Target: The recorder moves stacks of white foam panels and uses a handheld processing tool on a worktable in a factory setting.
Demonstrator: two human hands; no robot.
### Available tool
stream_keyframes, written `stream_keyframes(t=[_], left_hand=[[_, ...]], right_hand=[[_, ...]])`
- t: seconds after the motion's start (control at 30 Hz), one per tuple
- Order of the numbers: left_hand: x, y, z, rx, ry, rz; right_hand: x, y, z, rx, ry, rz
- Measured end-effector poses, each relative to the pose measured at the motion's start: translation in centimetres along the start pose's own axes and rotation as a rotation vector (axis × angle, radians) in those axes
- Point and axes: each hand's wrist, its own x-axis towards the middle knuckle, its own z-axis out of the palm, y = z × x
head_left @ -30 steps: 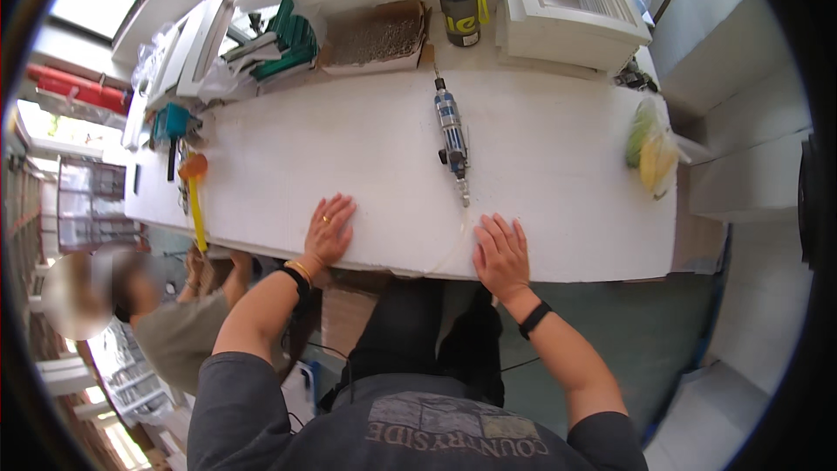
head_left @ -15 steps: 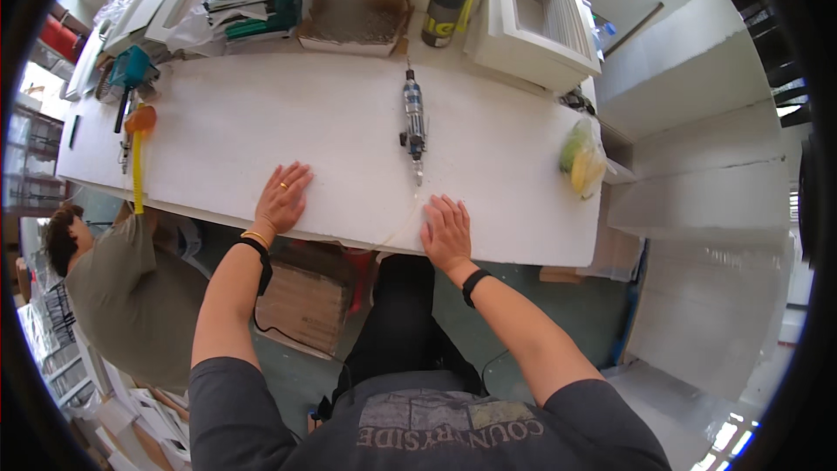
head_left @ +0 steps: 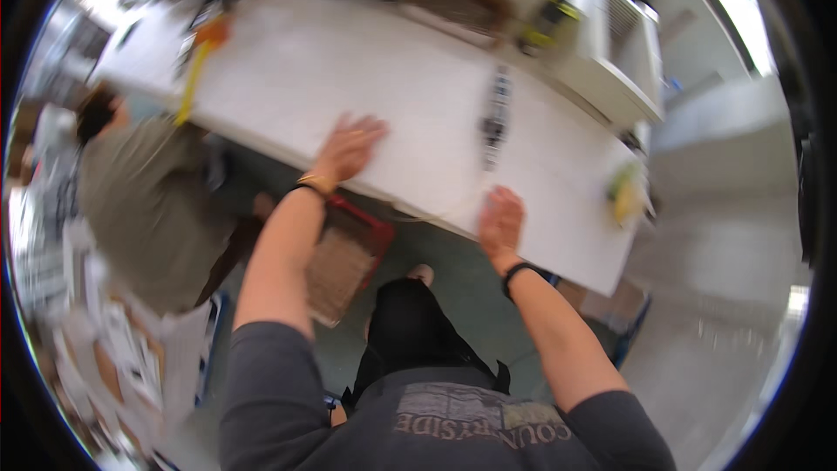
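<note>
My left hand (head_left: 350, 148) is at the near edge of the white table (head_left: 349, 61), fingers stretched out and holding nothing. Blur hides whether its palm touches the surface. My right hand (head_left: 502, 222) is farther right at the same edge, its fingers extended and somewhat smeared, with nothing seen in them. Just beyond the right hand lies a slim powered screwdriver (head_left: 496, 113), its tip pointing toward me. A thin pale cord or tube (head_left: 453, 212) runs near the table edge between the hands.
Along the back stand a brown tray (head_left: 458, 7), a dark bottle with yellow parts (head_left: 547, 24) and a white louvred box (head_left: 628, 52). A bag of fruit (head_left: 626, 196) lies at right. A yellow tape measure (head_left: 193, 78) is at left, near another person (head_left: 157, 201). A cardboard box (head_left: 338, 272) is below.
My view has turned and blurred, so the table appears tilted. Both hands, resting flat on the table before, seem to be lifting slightly. The screwdriver still lies on the table.
</note>
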Motion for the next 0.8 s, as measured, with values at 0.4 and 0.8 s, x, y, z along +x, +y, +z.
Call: stream_keyframes(t=[0.4,0.8], left_hand=[[-5.8,12.1,3.0,-0.105,-0.087,-0.228],[-57.1,22.9,-0.7,-0.698,-0.691,-0.688]], right_hand=[[-0.4,-1.4,-0.1,-0.153,-0.063,-0.012],[-7.9,-5.8,1.5,-0.013,-0.065,0.103]])
